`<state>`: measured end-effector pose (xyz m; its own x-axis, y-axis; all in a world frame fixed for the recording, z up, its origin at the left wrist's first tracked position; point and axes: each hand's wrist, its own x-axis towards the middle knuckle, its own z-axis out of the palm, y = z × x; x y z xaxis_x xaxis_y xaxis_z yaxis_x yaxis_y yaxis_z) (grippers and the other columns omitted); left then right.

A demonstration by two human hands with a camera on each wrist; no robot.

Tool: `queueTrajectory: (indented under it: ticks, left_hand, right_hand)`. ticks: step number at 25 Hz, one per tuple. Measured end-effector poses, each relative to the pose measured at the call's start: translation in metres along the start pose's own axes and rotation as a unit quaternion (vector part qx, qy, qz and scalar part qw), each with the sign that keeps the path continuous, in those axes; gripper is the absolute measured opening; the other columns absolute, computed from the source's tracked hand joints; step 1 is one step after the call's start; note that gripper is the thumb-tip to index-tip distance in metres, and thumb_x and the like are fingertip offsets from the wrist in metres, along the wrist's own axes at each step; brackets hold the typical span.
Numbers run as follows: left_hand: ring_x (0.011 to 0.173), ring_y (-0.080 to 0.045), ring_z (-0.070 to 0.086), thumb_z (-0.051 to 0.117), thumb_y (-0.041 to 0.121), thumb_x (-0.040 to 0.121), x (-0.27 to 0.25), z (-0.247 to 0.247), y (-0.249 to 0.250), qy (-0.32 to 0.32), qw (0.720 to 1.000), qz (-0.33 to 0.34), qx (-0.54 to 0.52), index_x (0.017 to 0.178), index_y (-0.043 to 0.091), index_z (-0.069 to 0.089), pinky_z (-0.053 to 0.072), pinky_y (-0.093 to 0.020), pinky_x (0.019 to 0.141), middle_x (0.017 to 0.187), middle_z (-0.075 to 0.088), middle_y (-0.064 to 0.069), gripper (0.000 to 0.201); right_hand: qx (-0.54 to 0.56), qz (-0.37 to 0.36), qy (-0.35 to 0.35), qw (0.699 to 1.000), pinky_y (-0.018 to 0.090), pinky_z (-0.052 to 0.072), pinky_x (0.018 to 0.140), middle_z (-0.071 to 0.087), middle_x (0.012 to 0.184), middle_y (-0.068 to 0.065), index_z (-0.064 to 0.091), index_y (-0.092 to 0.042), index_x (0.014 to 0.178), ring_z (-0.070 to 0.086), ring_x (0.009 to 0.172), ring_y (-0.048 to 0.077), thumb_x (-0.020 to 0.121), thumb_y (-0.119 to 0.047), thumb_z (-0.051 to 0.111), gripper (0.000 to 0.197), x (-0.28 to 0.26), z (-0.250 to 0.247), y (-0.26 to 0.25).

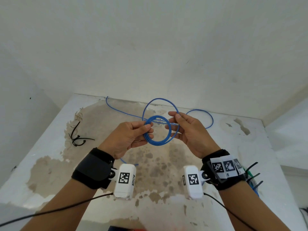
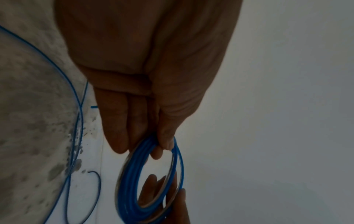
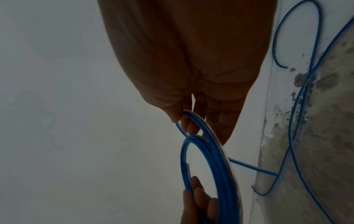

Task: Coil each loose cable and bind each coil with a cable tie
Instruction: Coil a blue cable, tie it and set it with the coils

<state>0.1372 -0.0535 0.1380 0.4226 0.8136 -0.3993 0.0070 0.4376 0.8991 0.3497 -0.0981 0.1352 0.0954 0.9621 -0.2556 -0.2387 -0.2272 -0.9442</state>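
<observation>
Your left hand (image 1: 130,137) pinching the blue cable coil (image 1: 157,130) at nine o'clock, your right hand (image 1: 190,132) pinching the strand at two o'clock, loose cable trailing over the worn table (image 1: 50,130), black cable ties (image 1: 78,137) at nine o'clock.

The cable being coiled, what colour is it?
Blue; the cable shows best in the head view.

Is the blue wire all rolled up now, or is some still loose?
Only partly rolled. The left hand holds a small coil, but the blue wire trails loose across the table.
</observation>
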Motion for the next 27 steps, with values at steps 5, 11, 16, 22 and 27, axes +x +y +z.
queueTrajectory:
  ticks: [5,11,16,22,27]
  left_hand:
    - [0.095,-0.014,0.074,0.067,0.028,0.094,-0.005,0.001,0.001,-0.036,0.994,0.002,0.101,0.110,0.022,0.076,0.058,-0.031,0.088,0.098,0.077,-0.002,0.020]
    - [0.088,-0.011,0.072,0.068,0.026,0.095,-0.004,0.002,0.012,-0.070,0.973,0.010,0.220,0.107,0.020,0.077,0.057,-0.023,0.082,0.098,0.077,-0.011,0.017]
    - [0.089,-0.016,0.073,0.068,0.022,0.095,0.000,0.010,0.012,-0.117,0.956,0.007,0.270,0.109,0.016,0.077,0.058,-0.030,0.089,0.094,0.077,-0.013,0.018]
    - [0.092,-0.017,0.074,0.069,0.030,0.094,-0.002,0.006,0.007,-0.102,0.938,0.014,0.330,0.105,0.020,0.077,0.058,-0.036,0.089,0.091,0.079,-0.003,0.017]
    - [0.083,-0.002,0.072,0.068,0.046,0.091,-0.007,-0.004,0.031,0.016,0.909,0.119,0.400,0.094,0.028,0.077,0.056,-0.021,0.078,0.086,0.077,0.013,0.020]
  right_hand:
    - [-0.043,0.019,-0.045,0.998,0.033,0.059,0.083,0.076,0.114,0.005,0.065,-0.013,0.128,0.073,0.105,0.023,0.108,-0.024,0.045,0.030,-0.008,0.004,-0.004]
    - [-0.148,0.047,-0.116,0.981,0.033,0.059,0.087,0.077,0.111,0.003,0.065,-0.017,0.122,0.075,0.099,0.021,0.109,-0.026,0.043,0.027,-0.018,0.001,-0.006]
    - [-0.317,-0.012,-0.142,0.938,0.037,0.061,0.084,0.078,0.094,0.002,0.063,-0.015,0.107,0.076,0.089,0.016,0.108,-0.032,0.047,0.023,-0.022,0.002,-0.006]
    - [-0.389,-0.038,-0.141,0.910,0.046,0.059,0.084,0.064,0.072,-0.004,0.053,-0.019,0.087,0.075,0.078,0.011,0.108,-0.034,0.042,0.028,-0.020,0.005,0.002]
    - [-0.394,-0.052,-0.141,0.907,0.044,0.056,0.081,0.056,0.067,-0.007,0.049,-0.026,0.080,0.074,0.074,0.014,0.108,-0.032,0.043,0.030,-0.015,0.000,0.003]
